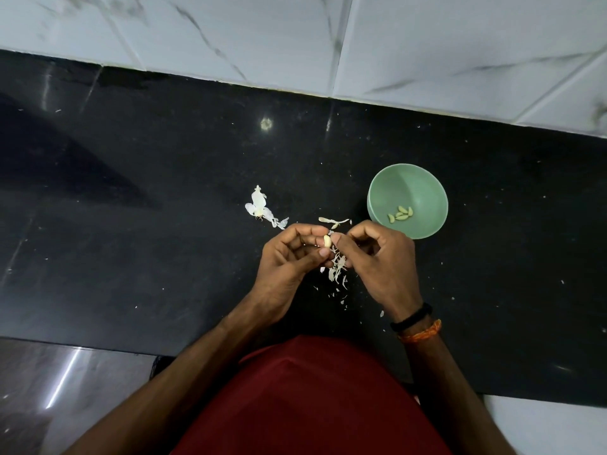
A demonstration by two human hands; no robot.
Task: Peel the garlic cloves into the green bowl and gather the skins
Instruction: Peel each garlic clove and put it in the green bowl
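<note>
Left hand (289,257) and right hand (377,257) both pinch one small pale garlic clove (327,241) above the black stone counter (131,224); skin looks mostly off, hard to confirm. Risk: slick clove slips, misses round green bowl (423,178); papery white skins (336,270) scatter.

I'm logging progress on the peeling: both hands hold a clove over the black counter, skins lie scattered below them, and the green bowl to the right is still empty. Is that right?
Not quite: the green bowl is not empty. The head view shows several peeled cloves lying in it. The rest holds: the left hand and right hand hold a clove above scattered skins on the black counter.
</note>
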